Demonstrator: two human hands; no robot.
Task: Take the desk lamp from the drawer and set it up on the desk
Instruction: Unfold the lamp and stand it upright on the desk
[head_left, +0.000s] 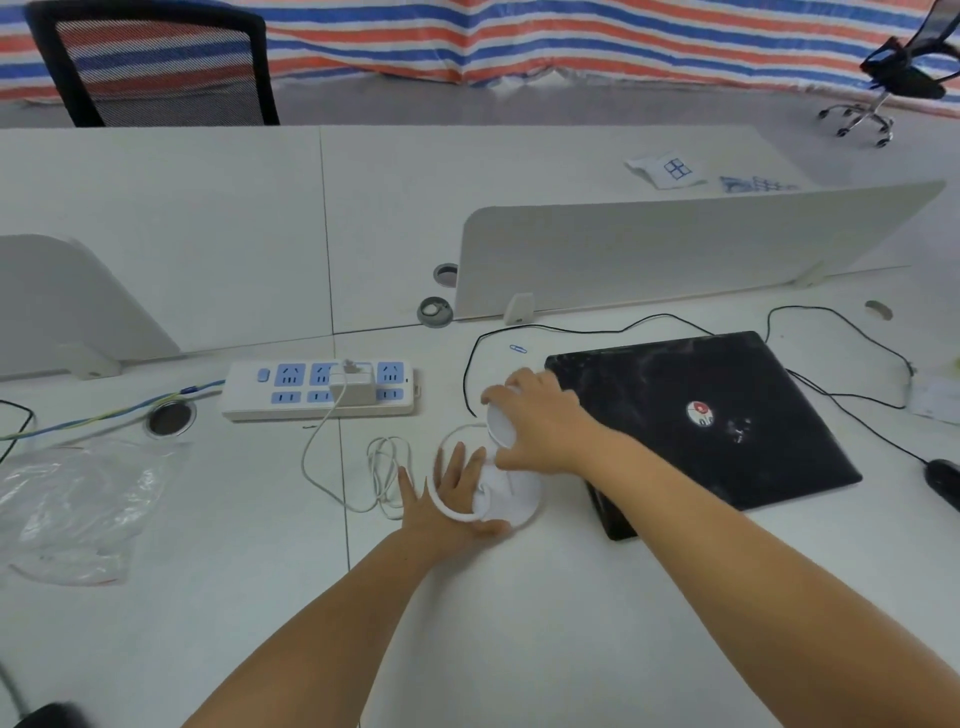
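Note:
A small white desk lamp stands on the white desk, just left of a black laptop. My right hand grips its round head from above. My left hand lies flat with fingers spread, pressing on the lamp's round base; a thin white ring passes over that hand. The lamp's white cable lies coiled to the left and runs up to a white adapter plugged into a power strip. No drawer shows in this view.
A closed black laptop lies right of the lamp, with a black cord behind it and a mouse at the right edge. A crumpled clear plastic bag sits at the left. White divider panels stand behind.

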